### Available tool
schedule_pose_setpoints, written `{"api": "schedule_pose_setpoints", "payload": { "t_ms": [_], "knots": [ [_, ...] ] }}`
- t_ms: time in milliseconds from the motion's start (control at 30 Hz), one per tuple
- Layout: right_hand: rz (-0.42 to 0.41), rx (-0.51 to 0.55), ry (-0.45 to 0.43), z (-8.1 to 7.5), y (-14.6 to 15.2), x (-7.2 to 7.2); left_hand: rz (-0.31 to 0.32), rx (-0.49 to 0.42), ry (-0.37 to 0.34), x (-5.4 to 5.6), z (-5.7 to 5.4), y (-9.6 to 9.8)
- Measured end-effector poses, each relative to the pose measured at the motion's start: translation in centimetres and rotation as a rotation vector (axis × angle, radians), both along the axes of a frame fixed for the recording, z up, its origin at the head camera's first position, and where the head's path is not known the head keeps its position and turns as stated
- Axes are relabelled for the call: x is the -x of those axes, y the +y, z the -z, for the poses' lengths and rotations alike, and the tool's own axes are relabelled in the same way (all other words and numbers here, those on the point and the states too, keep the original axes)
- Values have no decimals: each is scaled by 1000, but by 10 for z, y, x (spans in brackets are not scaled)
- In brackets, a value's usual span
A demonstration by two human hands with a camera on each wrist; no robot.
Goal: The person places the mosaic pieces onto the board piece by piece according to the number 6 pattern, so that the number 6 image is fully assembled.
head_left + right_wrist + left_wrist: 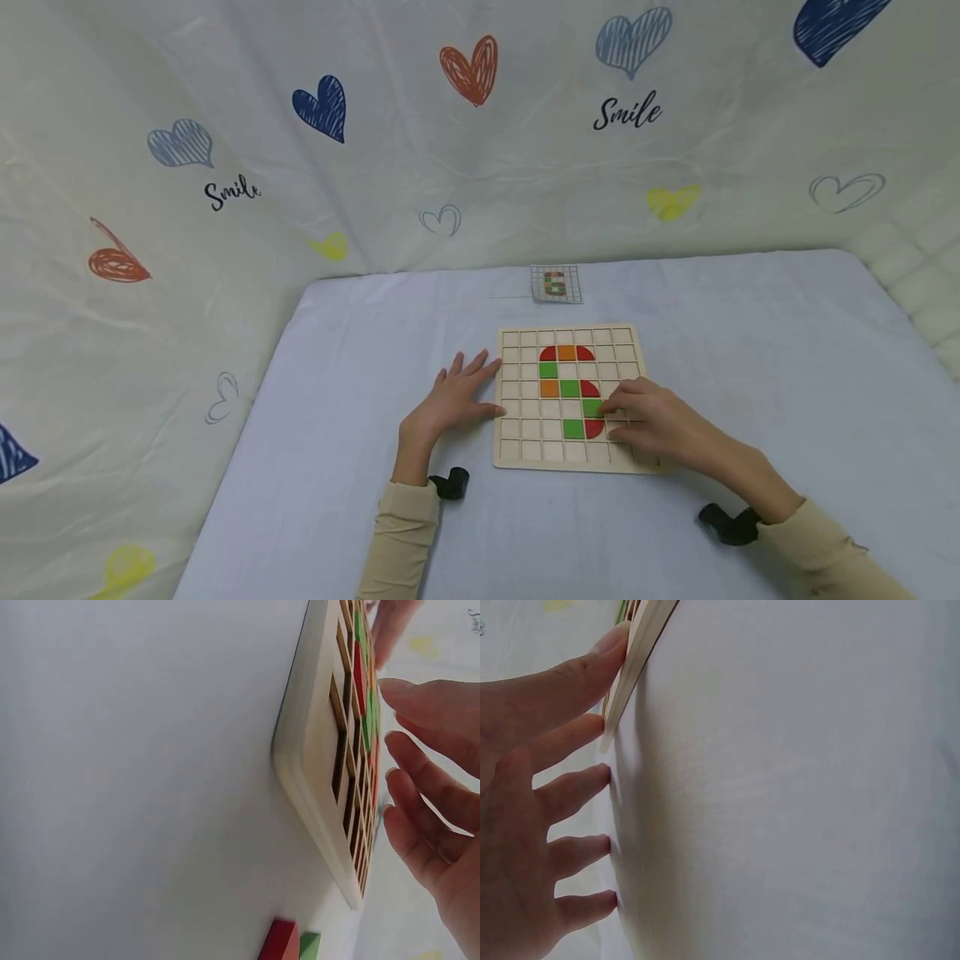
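Note:
A wooden grid board [517,450] lies flat on the pale blue table [337,467]. Red, orange and green tiles [570,388] sit in its cells in a curved figure. My left hand [457,396] rests flat on the table with spread, straight fingers [570,675], and its fingertips touch the board's left edge [634,660]. My right hand [648,417] lies over the board's right side, with a fingertip on a green tile [592,407]. In the right wrist view its fingers [427,750] hover nearly straight over the board [319,750] and hold nothing.
A small pattern card [557,283] lies beyond the board near the backdrop. A loose red piece [279,941] and a green piece [309,945] lie on the table by the board's corner. A heart-printed cloth [465,125] walls in the table.

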State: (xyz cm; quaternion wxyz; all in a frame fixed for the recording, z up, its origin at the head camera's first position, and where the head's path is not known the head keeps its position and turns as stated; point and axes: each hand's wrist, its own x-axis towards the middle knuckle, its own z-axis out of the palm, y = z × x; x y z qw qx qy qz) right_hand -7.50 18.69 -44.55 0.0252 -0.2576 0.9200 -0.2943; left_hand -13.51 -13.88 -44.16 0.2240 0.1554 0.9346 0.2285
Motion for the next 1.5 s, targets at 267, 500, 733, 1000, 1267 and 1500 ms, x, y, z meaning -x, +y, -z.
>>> {"api": "schedule_pose_setpoints", "payload": {
  "t_ms": [267, 500, 733, 1000, 1267, 1500],
  "knots": [
    [35, -39, 60, -4, 23, -7, 3, 9, -1, 0, 0, 0],
    [92, -83, 40, -4, 46, -13, -1, 15, -1, 1, 0, 0],
    [126, -96, 106, 0, 64, -18, -1, 14, 0, 0, 0, 0],
    [115, -66, 107, 9, 80, -19, 1, 16, 0, 0, 0, -1],
    [123, -57, 71, 12, 82, -19, 4, 10, 9, 0, 0, -1],
    [136, -60, 48, 14, 80, -19, 1, -1, -3, -1, -2, 1]
  ]
}}
